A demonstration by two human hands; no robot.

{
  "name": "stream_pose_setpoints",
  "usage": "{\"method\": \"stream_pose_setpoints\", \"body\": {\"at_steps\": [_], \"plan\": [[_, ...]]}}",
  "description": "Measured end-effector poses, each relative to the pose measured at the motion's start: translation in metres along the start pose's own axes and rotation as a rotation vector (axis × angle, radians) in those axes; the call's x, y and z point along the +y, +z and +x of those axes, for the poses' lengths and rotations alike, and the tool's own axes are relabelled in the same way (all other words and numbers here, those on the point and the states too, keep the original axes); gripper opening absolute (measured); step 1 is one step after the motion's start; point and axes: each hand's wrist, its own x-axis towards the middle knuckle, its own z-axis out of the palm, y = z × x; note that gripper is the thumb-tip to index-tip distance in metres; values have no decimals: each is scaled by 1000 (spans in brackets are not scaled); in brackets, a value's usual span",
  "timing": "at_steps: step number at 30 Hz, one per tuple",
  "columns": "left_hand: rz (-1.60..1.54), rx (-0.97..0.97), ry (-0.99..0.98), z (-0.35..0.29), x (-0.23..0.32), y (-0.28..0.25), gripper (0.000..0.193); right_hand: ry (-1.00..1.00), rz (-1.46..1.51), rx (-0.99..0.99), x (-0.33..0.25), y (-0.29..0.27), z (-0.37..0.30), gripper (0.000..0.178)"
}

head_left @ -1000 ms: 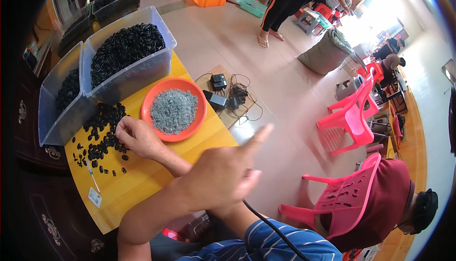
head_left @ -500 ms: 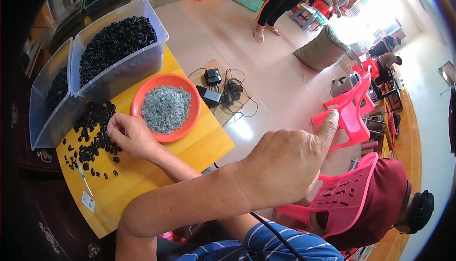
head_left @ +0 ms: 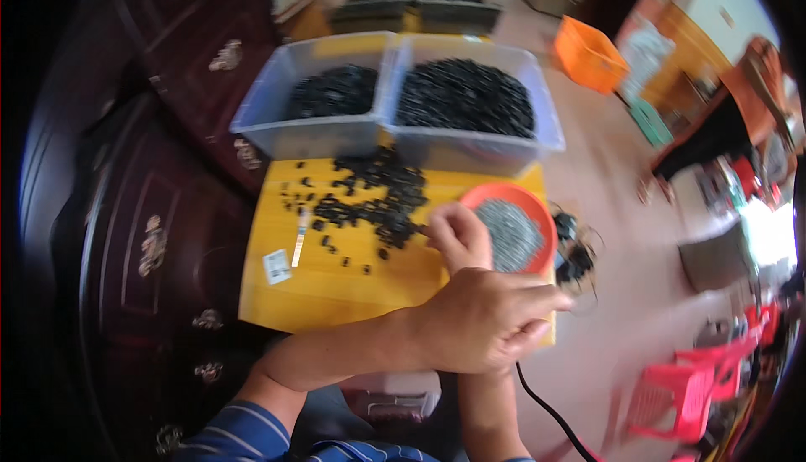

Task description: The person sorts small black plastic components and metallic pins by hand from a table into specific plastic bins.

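We see a yellow table (head_left: 344,296) laid out, it seems, for easy reach: the left bin (head_left: 315,139) and the right bin (head_left: 462,154) stand side by side at its far end, their tall walls holding heaped black stock, while loose black pieces (head_left: 393,196) spread in front of them, probably so that single ones can be picked out. The orange bowl (head_left: 546,225) sits just right of that spread, and we judge that its raised rim is there to stop the small grey pieces (head_left: 508,233) from scattering. A thin stick (head_left: 300,241) and a white card (head_left: 276,266) lie to the left, likely out of the way. Our right hand (head_left: 460,237) is between the spread and the bowl, its thumb and forefinger curled toward each other; the blur hides whether they pinch anything, so we cannot tell. The nearest black pieces lie just left of those fingertips, and the bowl's left rim is just beside the knuckles. Our left hand (head_left: 477,319) crosses over the right wrist, forefinger stretched to the right near the table's edge and the other fingers folded in; we see nothing in it, but its palm is hidden, and we cannot tell whether the crossed arms touch.
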Motion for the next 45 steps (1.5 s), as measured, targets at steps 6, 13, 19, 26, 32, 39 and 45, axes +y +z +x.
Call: {"method": "stream_pose_setpoints", "body": {"at_steps": [6,13,19,26,32,39,45], "plan": [[124,435,-338,-91,-41,-64,11,16,135,-145,-1,23,3,7],[266,563,-357,-108,-79,-81,15,74,151,-251,-8,29,2,9],[325,535,-299,-114,-85,-85,18,95,140,-366,-10,27,0,14],[347,489,-271,-113,-86,-84,16,96,84,-431,-9,27,1,17],[367,473,-209,-110,-85,-83,15,43,59,-415,-7,24,1,15],[459,468,-254,-114,-84,-84,11,122,157,-439,-10,30,-1,16],[301,600,-288,-112,-88,-83,5,105,78,-456,-13,23,-5,10]]}}
